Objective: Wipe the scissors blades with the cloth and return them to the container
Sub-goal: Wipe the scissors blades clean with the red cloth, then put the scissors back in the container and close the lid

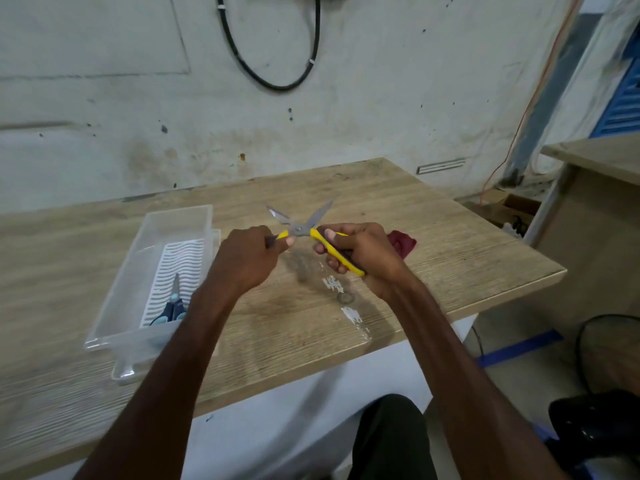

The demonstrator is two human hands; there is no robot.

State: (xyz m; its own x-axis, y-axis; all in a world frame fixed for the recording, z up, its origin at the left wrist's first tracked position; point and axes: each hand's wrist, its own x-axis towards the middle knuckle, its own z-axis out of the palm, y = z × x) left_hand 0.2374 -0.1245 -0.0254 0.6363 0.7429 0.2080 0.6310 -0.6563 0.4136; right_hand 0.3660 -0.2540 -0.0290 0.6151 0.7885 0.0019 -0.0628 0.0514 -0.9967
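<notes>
No brand, label or readable writing can be made out on anything in view.

A pair of yellow-handled scissors [300, 227] is held above the middle of the wooden table [433, 244], blades spread wide in a V and pointing toward twelve o'clock, away from the person. The blade tips stand apart, one toward eleven o'clock, the other toward one o'clock, with the pivot between the two hands.

The left hand [247, 261] is closed around the left handle; only a short yellow stub shows past the thumb and forefinger, the rest being hidden in the fist. The left forearm rises from seven o'clock, and the back of the hand is turned up toward the camera.

The right hand [363, 258] is clamped on the right handle, which runs across the curled fingers from the pivot down toward five o'clock. The right forearm comes in from five o'clock, the wrist bent slightly inward. The two hands are held a little apart, each on its own handle.

A dark red cloth [403, 243] is seen just behind the right hand, at three o'clock of the scissors; whether it lies on the table or is pinched by that hand cannot be told.

A clear plastic container [152, 237] with a white ribbed insert rests on the table at nine o'clock of the hands. A second pair of scissors [172, 306], with dark and light blue handles, lies inside it, tip toward twelve o'clock, partly covered by the left forearm.

White scuffs mark the tabletop below the hands.
</notes>
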